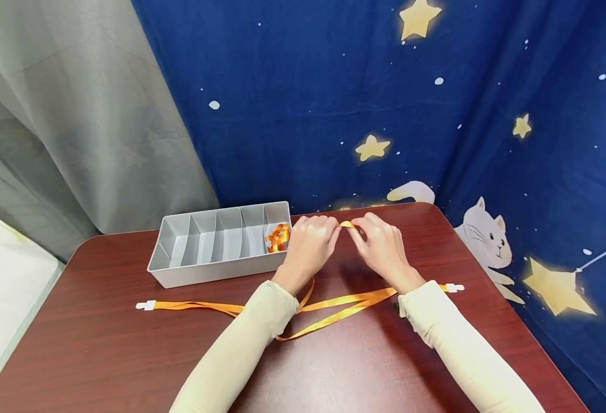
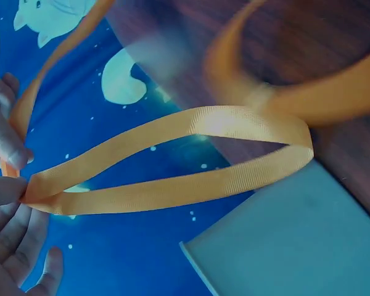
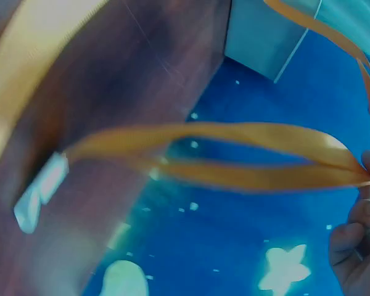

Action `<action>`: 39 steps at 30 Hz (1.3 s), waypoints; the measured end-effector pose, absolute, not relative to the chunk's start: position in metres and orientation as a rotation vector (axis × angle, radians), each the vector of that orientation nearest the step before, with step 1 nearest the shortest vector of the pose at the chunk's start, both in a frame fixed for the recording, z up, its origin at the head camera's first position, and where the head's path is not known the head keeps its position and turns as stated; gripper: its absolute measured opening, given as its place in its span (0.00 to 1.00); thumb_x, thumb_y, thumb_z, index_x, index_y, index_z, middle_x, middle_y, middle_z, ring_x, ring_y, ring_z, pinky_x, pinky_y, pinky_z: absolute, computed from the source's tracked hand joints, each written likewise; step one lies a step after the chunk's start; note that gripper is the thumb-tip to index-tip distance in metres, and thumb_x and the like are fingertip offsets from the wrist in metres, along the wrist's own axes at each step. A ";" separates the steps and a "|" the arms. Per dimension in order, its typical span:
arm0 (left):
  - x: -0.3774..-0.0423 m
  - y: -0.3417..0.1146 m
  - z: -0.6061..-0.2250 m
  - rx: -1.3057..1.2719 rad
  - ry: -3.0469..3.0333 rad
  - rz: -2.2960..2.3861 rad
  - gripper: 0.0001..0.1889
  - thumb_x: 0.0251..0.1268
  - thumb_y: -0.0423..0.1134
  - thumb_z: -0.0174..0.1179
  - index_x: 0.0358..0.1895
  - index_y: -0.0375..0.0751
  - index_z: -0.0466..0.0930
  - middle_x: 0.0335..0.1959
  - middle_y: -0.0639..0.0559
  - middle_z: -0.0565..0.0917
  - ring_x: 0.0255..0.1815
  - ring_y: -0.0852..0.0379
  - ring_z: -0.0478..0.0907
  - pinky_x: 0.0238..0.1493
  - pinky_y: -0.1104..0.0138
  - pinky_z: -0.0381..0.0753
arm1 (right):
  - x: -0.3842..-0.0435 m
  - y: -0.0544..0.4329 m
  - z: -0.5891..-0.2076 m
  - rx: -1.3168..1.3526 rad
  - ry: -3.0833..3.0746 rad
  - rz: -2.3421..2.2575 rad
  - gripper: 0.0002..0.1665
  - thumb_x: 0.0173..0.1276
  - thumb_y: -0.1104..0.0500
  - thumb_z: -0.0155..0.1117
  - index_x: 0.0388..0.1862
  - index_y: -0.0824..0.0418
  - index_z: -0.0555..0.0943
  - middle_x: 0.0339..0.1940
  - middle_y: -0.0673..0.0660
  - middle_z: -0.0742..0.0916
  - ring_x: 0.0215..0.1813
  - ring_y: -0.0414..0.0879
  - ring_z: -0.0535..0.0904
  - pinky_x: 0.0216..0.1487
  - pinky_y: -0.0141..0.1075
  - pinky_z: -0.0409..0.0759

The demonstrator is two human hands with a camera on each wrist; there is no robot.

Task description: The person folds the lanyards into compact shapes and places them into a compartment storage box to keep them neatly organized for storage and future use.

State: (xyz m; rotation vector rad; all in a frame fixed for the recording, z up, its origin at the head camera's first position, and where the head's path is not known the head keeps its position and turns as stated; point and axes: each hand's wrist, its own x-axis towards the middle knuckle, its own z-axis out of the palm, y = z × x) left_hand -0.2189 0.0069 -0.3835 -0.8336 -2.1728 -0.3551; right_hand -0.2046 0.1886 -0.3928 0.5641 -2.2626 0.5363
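1. Orange ribbon (image 1: 347, 224): a short, slightly arched length spans the gap between the two hands, raised above the table (image 1: 101, 355), just right of the tray (image 1: 220, 269).
2. Left hand (image 1: 310, 240): fingers curled in, thumb and fingertips pinching the ribbon, with hardly any gap between them. Back of the hand faces the head camera; it sits beside the tray's right end.
3. Right hand (image 1: 385, 246): thumb and forefinger pinch the same ribbon, close to the left hand but apart from it. The right wrist view shows its other fingers bent.
4. Left wrist view: a long narrow loop of ribbon extends from the pinch, with a corner of the tray behind it.
5. Right wrist view: a doubled length runs from the fingers toward a white clip, blurred.
6. On the table: ribbon strands lie crosswise below the hands, partly hidden by the forearms. A left clip (image 1: 146, 305) and a right clip (image 1: 454, 288), both white, mark the far ends. Cannot tell whether all strands are one piece.
7. Tray: grey, divided into a row of compartments; a crumpled orange bundle (image 1: 279, 236) lies in the rightmost.
8. Surroundings: blue curtain (image 1: 303, 115) with stars and a white cat; grey curtain (image 1: 91, 115) at left. Both sleeves (image 1: 246, 350) pale cream.
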 end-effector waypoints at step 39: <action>-0.203 0.000 -0.389 -0.821 -2.004 -1.606 0.08 0.60 0.34 0.70 0.40 0.35 0.85 0.29 0.47 0.85 0.25 0.58 0.81 0.32 0.67 0.83 | -0.192 0.160 -0.308 0.514 -2.022 0.840 0.07 0.64 0.63 0.69 0.27 0.65 0.87 0.18 0.55 0.83 0.20 0.44 0.73 0.24 0.32 0.71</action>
